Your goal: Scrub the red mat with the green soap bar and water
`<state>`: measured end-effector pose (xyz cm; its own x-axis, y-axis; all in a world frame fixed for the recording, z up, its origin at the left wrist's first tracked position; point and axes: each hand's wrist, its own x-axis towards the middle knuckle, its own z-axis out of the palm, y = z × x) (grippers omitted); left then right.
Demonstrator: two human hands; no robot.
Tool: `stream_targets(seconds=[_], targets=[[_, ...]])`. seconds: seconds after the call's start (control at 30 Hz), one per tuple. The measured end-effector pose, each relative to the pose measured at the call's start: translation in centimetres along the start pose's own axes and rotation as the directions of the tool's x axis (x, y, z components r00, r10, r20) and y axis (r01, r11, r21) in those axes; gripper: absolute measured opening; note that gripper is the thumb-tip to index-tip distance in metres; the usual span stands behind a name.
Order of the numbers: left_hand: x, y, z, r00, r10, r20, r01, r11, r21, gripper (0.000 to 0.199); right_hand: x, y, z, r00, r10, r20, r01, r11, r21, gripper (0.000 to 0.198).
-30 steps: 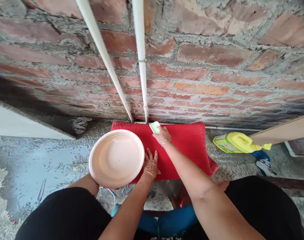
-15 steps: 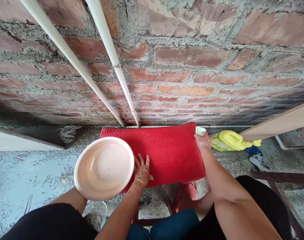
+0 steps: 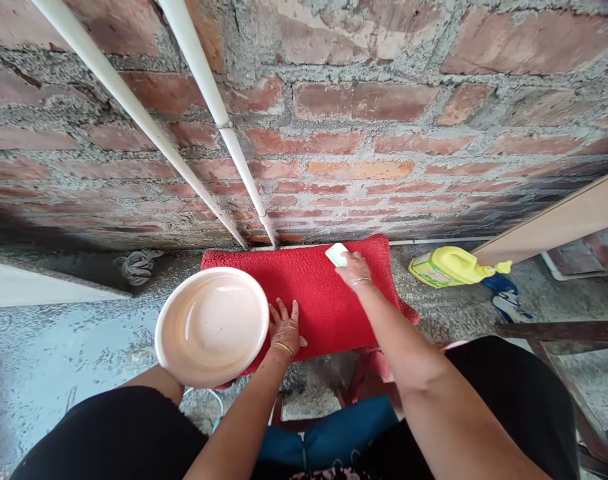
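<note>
Red cloth is lying ahead, long axis left to right; right hand, nearer its right end, is gripping pale green brush farther off, left hand is resting spread, just right of basin

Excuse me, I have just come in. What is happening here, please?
A person's right hand holds a pale green item, perhaps a brush, near the far edge of the red cloth. The left hand lies on the cloth, beside a basin that seems to hold water. A yellow bottle is on the floor.
</note>
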<state>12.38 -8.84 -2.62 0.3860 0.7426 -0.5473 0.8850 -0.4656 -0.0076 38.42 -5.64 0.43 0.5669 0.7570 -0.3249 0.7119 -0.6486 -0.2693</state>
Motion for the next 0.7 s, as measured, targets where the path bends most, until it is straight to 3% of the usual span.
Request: stream_targets(seconds=[0.07,0.13,0.17,0.23,0.3,0.37,0.43,0.5,0.57,0.63,0.7], targets=[[0.0,0.0,0.0,1.000,0.002,-0.009,-0.002,1.000,0.001,0.121,-0.1,5.1,-2.0,0.970,0.232,-0.073,-0.228,0.972,0.059,0.055],[-0.1,0.1,-0.1,1.000,0.003,-0.010,-0.003,1.000,0.000,0.120,-0.6,9.1,-3.4,0.878,0.446,-0.172,-0.434,0.895,0.101,0.056],[-0.1,0.1,-0.1,1.000,0.002,-0.008,-0.002,1.000,0.001,0.120,-1.0,10.2,-3.7,0.848,0.488,-0.208,-0.475,0.873,0.113,0.056],[-0.2,0.1,-0.2,1.000,0.000,0.002,0.000,1.000,0.002,0.120,-1.9,9.8,-3.3,0.872,0.432,-0.230,-0.416,0.902,0.119,0.056],[-0.2,0.0,-0.4,1.000,0.000,0.010,0.000,1.000,0.005,0.120,-2.6,6.7,-1.7,0.945,0.269,-0.188,-0.249,0.961,0.120,0.055],[-0.3,0.0,-0.4,1.000,0.001,0.017,-0.001,1.000,0.004,0.119,-3.0,2.4,0.1,0.989,0.097,-0.115,-0.086,0.992,0.095,0.053],[-0.3,-0.1,-0.4,1.000,-0.001,0.019,0.001,1.000,0.003,0.117,-3.1,-0.6,1.5,0.999,-0.025,-0.032,0.027,0.999,0.037,0.051],[-0.3,-0.1,-0.3,1.000,-0.004,0.018,0.004,1.000,0.005,0.116,-3.1,-0.9,1.7,0.997,-0.077,0.022,0.077,0.997,-0.014,0.051],[-0.2,-0.1,-0.1,1.000,-0.006,0.016,0.006,1.000,0.006,0.116,-3.0,1.8,0.9,1.000,-0.029,0.011,0.029,0.999,-0.012,0.052],[-0.1,-0.1,0.0,1.000,-0.005,0.015,0.005,1.000,0.004,0.116,-3.1,6.2,-0.7,0.987,0.151,-0.055,-0.149,0.988,0.030,0.053],[0.0,-0.1,0.1,1.000,-0.003,0.010,0.003,1.000,0.002,0.118,-3.4,10.2,-2.4,0.914,0.382,-0.140,-0.376,0.924,0.069,0.053]])
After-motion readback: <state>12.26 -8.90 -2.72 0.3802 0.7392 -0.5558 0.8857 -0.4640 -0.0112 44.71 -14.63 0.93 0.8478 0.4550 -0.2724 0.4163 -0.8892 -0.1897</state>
